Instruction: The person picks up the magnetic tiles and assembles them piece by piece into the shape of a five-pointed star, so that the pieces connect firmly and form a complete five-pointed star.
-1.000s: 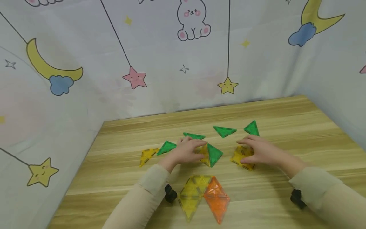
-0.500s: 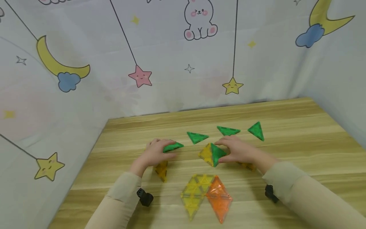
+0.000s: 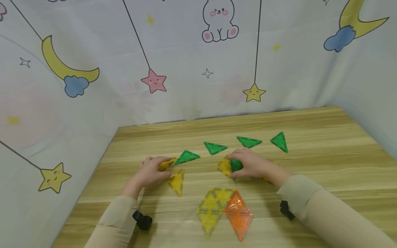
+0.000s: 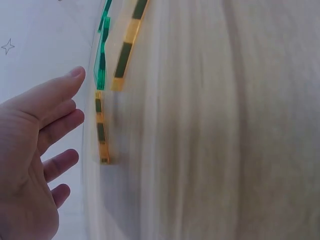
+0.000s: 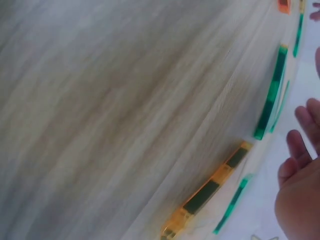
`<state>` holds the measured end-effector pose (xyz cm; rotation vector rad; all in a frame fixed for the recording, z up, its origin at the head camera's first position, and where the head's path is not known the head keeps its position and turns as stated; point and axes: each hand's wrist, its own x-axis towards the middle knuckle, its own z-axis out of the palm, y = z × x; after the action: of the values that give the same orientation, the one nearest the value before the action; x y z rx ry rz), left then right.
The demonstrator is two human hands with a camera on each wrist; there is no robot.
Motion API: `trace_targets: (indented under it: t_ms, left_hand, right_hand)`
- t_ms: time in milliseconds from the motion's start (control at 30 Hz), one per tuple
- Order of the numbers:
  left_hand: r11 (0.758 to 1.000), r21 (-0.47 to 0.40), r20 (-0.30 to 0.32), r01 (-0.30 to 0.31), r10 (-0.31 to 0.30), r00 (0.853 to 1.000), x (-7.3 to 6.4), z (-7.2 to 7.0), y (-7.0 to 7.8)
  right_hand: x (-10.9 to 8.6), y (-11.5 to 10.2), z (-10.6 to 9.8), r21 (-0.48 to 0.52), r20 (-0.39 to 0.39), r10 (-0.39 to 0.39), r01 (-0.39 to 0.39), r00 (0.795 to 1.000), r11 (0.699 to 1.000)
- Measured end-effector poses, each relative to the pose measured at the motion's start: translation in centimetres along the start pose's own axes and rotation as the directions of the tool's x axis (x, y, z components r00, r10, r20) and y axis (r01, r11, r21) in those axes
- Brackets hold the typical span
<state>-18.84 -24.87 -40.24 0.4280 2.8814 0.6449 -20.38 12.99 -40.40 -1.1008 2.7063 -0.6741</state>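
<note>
My left hand [image 3: 152,172] hovers with loosely bent fingers at an amber triangular magnetic tile [image 3: 165,164], which it partly hides. The left wrist view shows a gap between those fingers and the tile's edge [image 4: 101,127]. Close by lie another amber triangle [image 3: 177,182] and a green triangle [image 3: 187,156]. My right hand [image 3: 252,164] spreads thumb and fingers over a green triangle [image 3: 236,165], which adjoins an amber one [image 3: 224,166]. In the right wrist view its fingers stand apart from the tiles. More amber tile [image 5: 202,197] lies beneath the right hand and wrist, mostly hidden in the head view.
Three green triangles [image 3: 214,148] lie in a row toward the back. Nearest me, joined pale yellow tiles [image 3: 210,208] meet orange tiles [image 3: 238,218]. Black wrist cameras [image 3: 142,220] hang below both sleeves. A patterned cloth [image 3: 186,100] rises behind the wooden table [image 3: 325,137].
Both hands have moved left: the left from the middle pair past the green triangle to the amber one, the right from the amber tiles to the middle pair. The tiles stay put.
</note>
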Motion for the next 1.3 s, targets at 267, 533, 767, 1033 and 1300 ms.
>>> trace_targets:
  t_ms: [267, 533, 767, 1033, 1300]
  left_hand:
    - [0.998, 0.003, -0.035, 0.059, -0.059, 0.998, -1.0, 0.0, -1.5]
    - [0.998, 0.025, -0.055, 0.064, -0.062, 0.997, -2.6, 0.1, -1.8]
    - [0.996, 0.084, -0.078, -0.042, 0.048, 0.996, -2.7, 1.0, 0.0]
    - [0.980, 0.154, -0.078, -0.124, 0.137, 0.987, -2.4, 2.1, 2.0]
    - [0.960, 0.230, -0.029, -0.158, 0.169, 0.985, -1.9, 2.8, 4.1]
  right_hand:
    - [0.4, -0.6, 0.3, 0.015, 0.031, 0.007, -0.008, 0.999, 1.000]
    - [0.7, -1.1, 0.5, -0.002, 0.038, -0.012, 0.012, 0.999, 1.000]
    - [0.8, -1.6, 0.6, 0.013, 0.049, -0.001, 0.001, 0.999, 1.000]
    - [0.9, -1.6, 0.6, 0.033, 0.054, 0.003, -0.005, 0.999, 0.999]
    - [1.7, -2.7, 0.8, 0.040, 0.079, -0.053, 0.050, 0.995, 0.998]
